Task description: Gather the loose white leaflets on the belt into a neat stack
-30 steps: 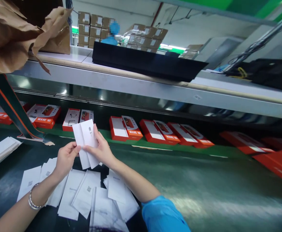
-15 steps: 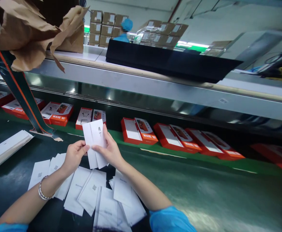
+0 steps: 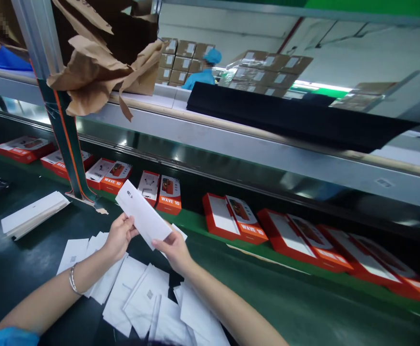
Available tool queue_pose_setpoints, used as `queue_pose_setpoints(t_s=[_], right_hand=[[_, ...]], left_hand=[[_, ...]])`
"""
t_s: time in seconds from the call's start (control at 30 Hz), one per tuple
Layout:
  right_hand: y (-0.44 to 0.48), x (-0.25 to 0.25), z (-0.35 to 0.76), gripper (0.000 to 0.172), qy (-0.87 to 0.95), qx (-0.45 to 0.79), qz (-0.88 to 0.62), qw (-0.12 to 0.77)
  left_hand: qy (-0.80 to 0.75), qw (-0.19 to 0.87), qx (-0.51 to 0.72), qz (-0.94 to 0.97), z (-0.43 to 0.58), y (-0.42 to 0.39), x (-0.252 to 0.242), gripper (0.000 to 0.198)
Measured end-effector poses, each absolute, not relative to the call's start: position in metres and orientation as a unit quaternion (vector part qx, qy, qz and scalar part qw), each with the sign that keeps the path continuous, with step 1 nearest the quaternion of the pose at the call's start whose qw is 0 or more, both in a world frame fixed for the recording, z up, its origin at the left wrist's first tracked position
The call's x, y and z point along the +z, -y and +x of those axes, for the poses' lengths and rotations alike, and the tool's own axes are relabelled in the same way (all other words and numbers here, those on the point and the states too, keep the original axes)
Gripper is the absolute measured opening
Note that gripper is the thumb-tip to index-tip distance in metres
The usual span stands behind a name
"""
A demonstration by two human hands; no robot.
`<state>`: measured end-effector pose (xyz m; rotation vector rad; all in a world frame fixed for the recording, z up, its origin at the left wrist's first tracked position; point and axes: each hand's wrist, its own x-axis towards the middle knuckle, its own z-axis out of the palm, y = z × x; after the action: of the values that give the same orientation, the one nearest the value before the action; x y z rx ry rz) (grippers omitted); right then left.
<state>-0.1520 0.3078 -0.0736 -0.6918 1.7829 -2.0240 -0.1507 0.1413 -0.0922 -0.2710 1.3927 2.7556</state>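
My left hand (image 3: 119, 236) and my right hand (image 3: 174, 249) hold a narrow white paper sleeve (image 3: 142, 216) between them, tilted with its printed end up and to the left. A second white piece shows just behind it near my right fingers. Both hands are closed in a pinch on its lower part. Below my wrists lies a loose spread of white paper sleeves (image 3: 138, 294) on the dark green bench. A silver bracelet sits on my left wrist.
Orange and white WAVE 10 phone boxes (image 3: 168, 194) lie in a row on the belt behind. A stack of white sheets (image 3: 33, 218) is at left. A slanted metal post (image 3: 60, 125), crumpled brown paper (image 3: 98, 72), a black tray (image 3: 292, 117) and a distant worker in blue (image 3: 204, 72) are above.
The sleeves were upright and fanned in my hands; now one is turned slanting, top to the left. The view has swung left and my hands sit slightly lower.
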Motion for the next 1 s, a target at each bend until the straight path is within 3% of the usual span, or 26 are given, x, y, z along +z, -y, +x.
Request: queue_pose_setpoints(t_s=[0.1, 0.17, 0.27, 0.33, 0.4, 0.63, 0.77, 0.9, 0.93, 1.0], right_hand=[[-0.303, -0.095, -0.164, 0.045, -0.65, -0.725, -0.199, 0.114], [-0.307, -0.097, -0.191, 0.042, -0.712, -0.67, -0.21, 0.019], [-0.315, -0.09, -0.248, 0.04, -0.837, -0.447, -0.248, -0.197], [-0.312, -0.09, -0.283, 0.045, -0.913, -0.243, -0.249, -0.215], [-0.299, -0.097, -0.305, 0.049, -0.951, -0.114, -0.24, -0.157], [-0.274, -0.131, -0.315, 0.041, -0.965, -0.032, -0.259, -0.037], [-0.294, -0.123, -0.319, 0.059, -0.95, -0.02, -0.31, 0.038], [-0.288, -0.107, -0.294, 0.067, -0.948, -0.027, -0.317, -0.009], [-0.282, -0.104, -0.281, 0.07, -0.934, -0.044, -0.354, -0.021], [-0.267, -0.104, -0.253, 0.071, -0.87, -0.084, -0.483, 0.052]], left_hand=[[-0.536, 0.113, 0.834, -0.073, -0.14, -0.118, -0.092, 0.057], [-0.698, 0.143, 0.701, -0.043, -0.125, -0.091, -0.092, 0.051], [-0.94, 0.058, 0.332, -0.055, -0.096, -0.046, -0.1, 0.045], [-0.981, 0.084, 0.103, -0.141, -0.078, -0.026, -0.113, 0.049], [-0.972, 0.143, -0.01, -0.185, -0.064, -0.022, -0.128, 0.055], [-0.973, 0.129, -0.064, -0.181, -0.055, -0.042, -0.145, 0.062], [-0.983, 0.126, 0.04, -0.131, -0.059, -0.037, -0.14, 0.063], [-0.977, 0.12, 0.153, -0.083, -0.056, -0.044, -0.14, 0.063], [-0.976, 0.111, 0.174, -0.073, -0.054, -0.048, -0.14, 0.062], [-0.972, 0.092, 0.207, -0.063, -0.053, -0.055, -0.136, 0.06]])
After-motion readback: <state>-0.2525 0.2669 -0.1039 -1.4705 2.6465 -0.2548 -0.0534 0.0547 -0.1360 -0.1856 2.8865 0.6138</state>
